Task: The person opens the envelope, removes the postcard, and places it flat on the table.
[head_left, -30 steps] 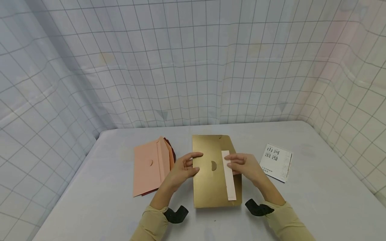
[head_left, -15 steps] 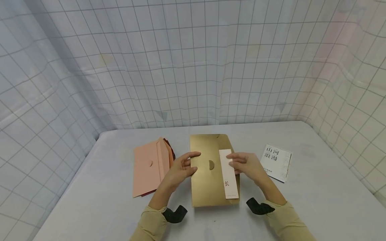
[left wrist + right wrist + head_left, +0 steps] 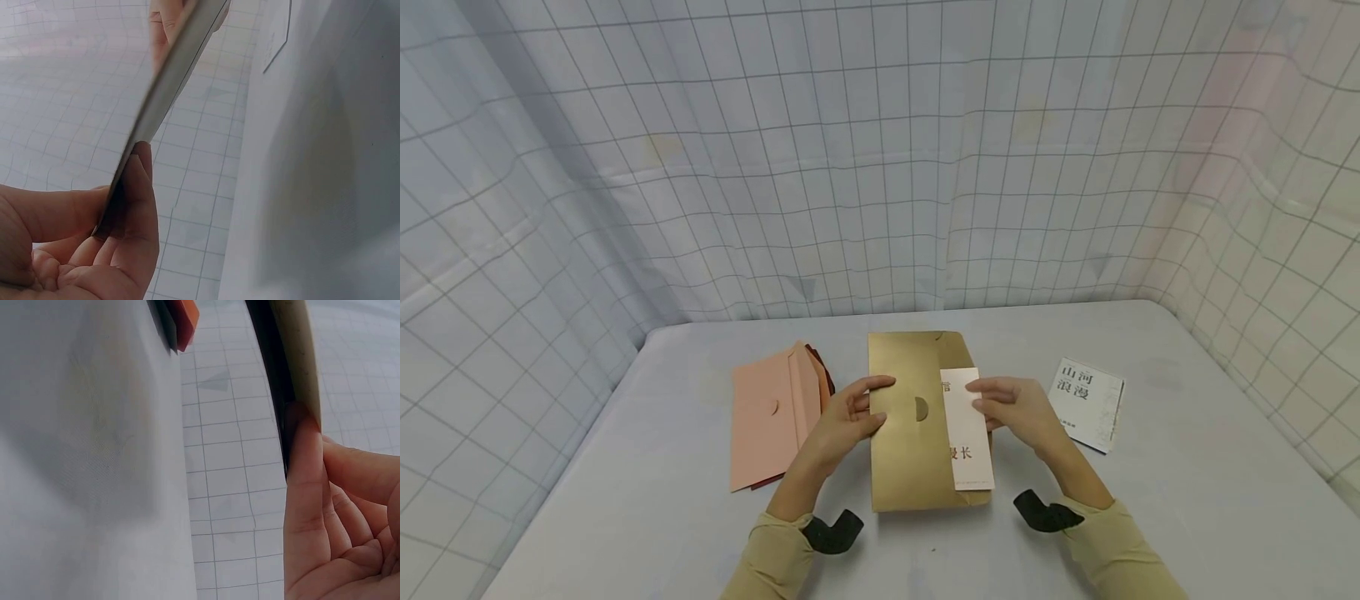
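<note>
A gold envelope (image 3: 898, 475) is held off the table, its flap open towards the right. My left hand (image 3: 846, 425) pinches its left edge, thumb on the front; in the left wrist view, fingers lie behind the thin edge (image 3: 134, 134). A white card (image 3: 967, 425) with dark printed characters sticks partly out of the envelope's pocket on the right; its left part is hidden inside. My right hand (image 3: 1018, 411) pinches the card's right edge between thumb and fingers. In the right wrist view the card (image 3: 306, 356) stands beside the envelope's dark edge (image 3: 270, 375).
Left on the white table (image 3: 625, 500) lies a stack of envelopes, a pink one (image 3: 763, 417) on top and dark red ones beneath. To the right is a white booklet (image 3: 1086, 404) with dark characters. A white grid curtain (image 3: 880, 167) hangs behind and at both sides.
The white card has slid further out of the gold envelope to the right, and more characters show. The envelope and left hand have shifted slightly left.
</note>
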Demonstrator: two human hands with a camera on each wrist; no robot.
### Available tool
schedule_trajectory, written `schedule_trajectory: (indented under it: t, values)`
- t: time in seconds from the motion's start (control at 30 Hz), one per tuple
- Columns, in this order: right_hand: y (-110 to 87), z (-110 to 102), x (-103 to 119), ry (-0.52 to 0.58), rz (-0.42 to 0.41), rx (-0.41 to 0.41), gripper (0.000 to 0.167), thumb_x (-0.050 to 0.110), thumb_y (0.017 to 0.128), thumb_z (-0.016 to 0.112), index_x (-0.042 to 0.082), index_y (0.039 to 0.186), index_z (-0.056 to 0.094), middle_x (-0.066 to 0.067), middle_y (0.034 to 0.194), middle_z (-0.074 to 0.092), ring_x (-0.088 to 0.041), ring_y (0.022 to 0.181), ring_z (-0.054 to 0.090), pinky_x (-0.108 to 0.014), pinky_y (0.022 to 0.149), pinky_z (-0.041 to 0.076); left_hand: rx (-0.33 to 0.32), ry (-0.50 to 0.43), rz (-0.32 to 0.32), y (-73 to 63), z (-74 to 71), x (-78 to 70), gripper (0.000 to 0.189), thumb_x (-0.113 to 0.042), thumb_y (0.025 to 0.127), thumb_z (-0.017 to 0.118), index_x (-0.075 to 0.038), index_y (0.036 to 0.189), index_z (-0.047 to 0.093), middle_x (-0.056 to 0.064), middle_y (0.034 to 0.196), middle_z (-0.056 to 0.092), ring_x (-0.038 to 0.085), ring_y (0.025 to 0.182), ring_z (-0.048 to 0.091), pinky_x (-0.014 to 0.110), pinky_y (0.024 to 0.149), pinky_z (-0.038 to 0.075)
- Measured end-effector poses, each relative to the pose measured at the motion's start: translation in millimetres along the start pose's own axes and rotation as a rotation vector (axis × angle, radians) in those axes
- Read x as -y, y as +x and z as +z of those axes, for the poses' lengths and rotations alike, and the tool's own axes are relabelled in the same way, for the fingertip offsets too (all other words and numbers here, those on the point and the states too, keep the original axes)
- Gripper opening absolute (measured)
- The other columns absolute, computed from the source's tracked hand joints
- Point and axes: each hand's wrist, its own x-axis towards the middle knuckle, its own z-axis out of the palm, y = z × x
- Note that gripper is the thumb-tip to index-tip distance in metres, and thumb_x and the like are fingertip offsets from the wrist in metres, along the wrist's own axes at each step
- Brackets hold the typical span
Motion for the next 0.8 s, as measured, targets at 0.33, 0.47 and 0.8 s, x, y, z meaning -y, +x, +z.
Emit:
schedule_trajectory:
  t: [0.33, 0.47, 0.8]
  values:
    - [0.6, -0.9, -2.3, -0.005, -0.021, -0.001, 0.033, 0.008, 0.088, 0.062, -0.004, 0.119, 0.06, -0.027, 0.11, 0.066, -0.007, 0.068, 0.065, -0.024, 0.065, 0.055, 0.01, -0.007, 0.006, 0.0, -1.6, -0.1, 0.05, 0.007, 0.09, 0.049, -0.002, 0.139, 0.039, 0.029, 0.131, 0.051, 0.003, 0.087, 0.063, 0.019, 0.072, 0.052]
    - [0.6, -1.4, -2.7, -0.01, -0.022, -0.016, 0.033, 0.009, 0.088, 0.062, -0.004, 0.119, 0.06, -0.027, 0.111, 0.066, -0.007, 0.07, 0.065, -0.024, 0.066, 0.055, 0.007, -0.002, 0.009, 0.7, -2.6, 0.1, 0.05, 0.007, 0.091, 0.049, -0.003, 0.139, 0.039, 0.029, 0.131, 0.051, 0.003, 0.085, 0.062, 0.019, 0.07, 0.05]
    - [1.3, -2.9, -4.3, -0.019, -0.024, -0.034, 0.033, 0.009, 0.088, 0.062, -0.003, 0.118, 0.061, -0.027, 0.111, 0.066, -0.008, 0.072, 0.066, -0.025, 0.067, 0.055, -0.007, 0.0, 0.007, 0.3, -4.4, -0.1, 0.05, 0.006, 0.091, 0.048, -0.005, 0.139, 0.04, 0.026, 0.133, 0.05, 0.003, 0.087, 0.061, 0.019, 0.068, 0.05]
